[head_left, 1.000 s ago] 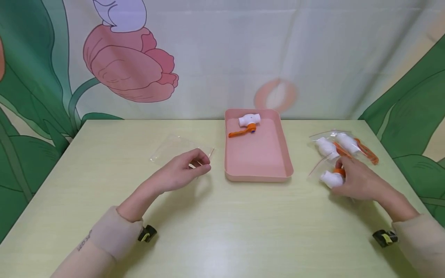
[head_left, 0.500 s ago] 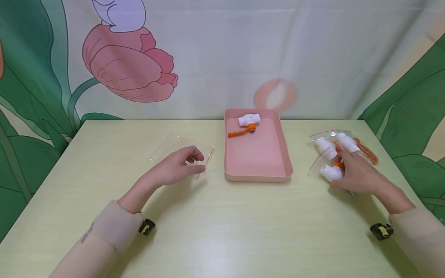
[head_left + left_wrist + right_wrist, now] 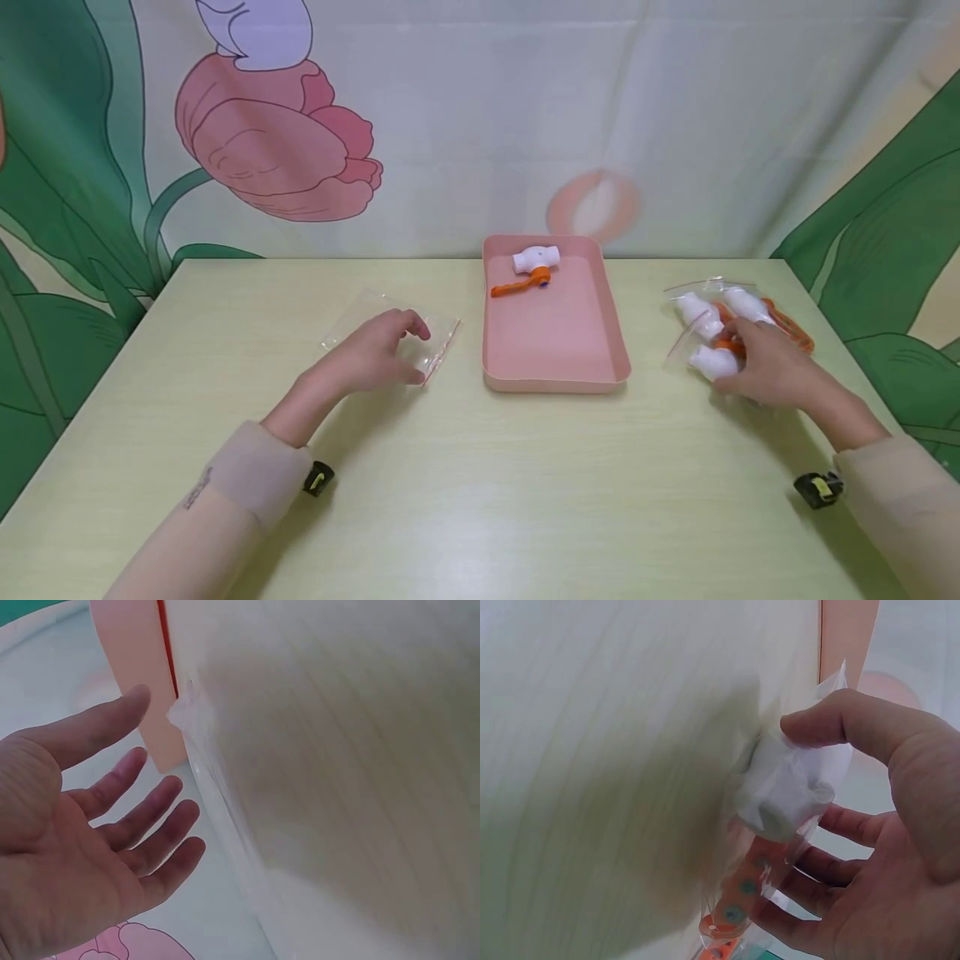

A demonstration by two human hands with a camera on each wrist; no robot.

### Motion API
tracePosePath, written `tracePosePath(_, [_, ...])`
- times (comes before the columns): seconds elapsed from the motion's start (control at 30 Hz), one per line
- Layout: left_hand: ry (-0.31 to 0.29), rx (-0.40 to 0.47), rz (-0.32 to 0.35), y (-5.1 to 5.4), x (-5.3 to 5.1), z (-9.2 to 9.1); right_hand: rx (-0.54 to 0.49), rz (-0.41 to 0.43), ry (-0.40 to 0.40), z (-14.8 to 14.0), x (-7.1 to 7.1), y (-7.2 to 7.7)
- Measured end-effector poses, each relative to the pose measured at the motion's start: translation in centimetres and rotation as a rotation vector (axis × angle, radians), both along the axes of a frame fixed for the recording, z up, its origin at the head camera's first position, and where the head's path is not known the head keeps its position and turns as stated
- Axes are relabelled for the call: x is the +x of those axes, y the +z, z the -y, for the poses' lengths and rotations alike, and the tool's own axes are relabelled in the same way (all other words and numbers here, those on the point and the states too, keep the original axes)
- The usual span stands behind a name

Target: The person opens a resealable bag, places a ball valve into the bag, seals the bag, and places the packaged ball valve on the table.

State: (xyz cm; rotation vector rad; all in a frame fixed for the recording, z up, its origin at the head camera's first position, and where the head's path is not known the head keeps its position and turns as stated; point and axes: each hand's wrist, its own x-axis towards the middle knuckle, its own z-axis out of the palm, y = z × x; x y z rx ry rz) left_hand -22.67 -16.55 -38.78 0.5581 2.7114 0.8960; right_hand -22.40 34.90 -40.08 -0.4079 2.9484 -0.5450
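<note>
My left hand point(image 3: 372, 354) hovers over a clear zip bag point(image 3: 442, 346) that lies flat on the table, thumb and fingers apart with nothing between them. Over at the right, my right hand point(image 3: 772, 367) holds a bagged white ball valve point(image 3: 712, 363) with an orange handle, low at the table. In the right wrist view the thumb lies against the valve's white body point(image 3: 780, 784) and the fingers curve along the bag's other side. Two more bagged ball valves lie just behind, one point(image 3: 697, 313) partly covered by the hand, the other point(image 3: 747, 305) at its far side.
Between the hands stands a pink tray point(image 3: 555, 342), with an unbagged white ball valve point(image 3: 537, 260) with orange handle at its back left. A printed curtain point(image 3: 465, 125) hangs behind the table's back edge.
My right hand has slid the bagged valve a little away from me, closer to the other two. My left hand has drawn back slightly left from the clear bag's edge, its fingers spreading.
</note>
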Motion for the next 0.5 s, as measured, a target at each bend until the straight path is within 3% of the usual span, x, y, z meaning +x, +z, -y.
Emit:
tracePosePath(0.17, [-0.032, -0.096, -0.001, -0.2, -0.4, -0.3, -0.011, -0.001, -0.017, 0.1, -0.2, 0.2])
tracePosePath(0.5, [-0.122, -0.195, 0.013, -0.5, -1.7, 0.3, 0.020, 0.021, -0.079, 0.3, -0.4, 0.1])
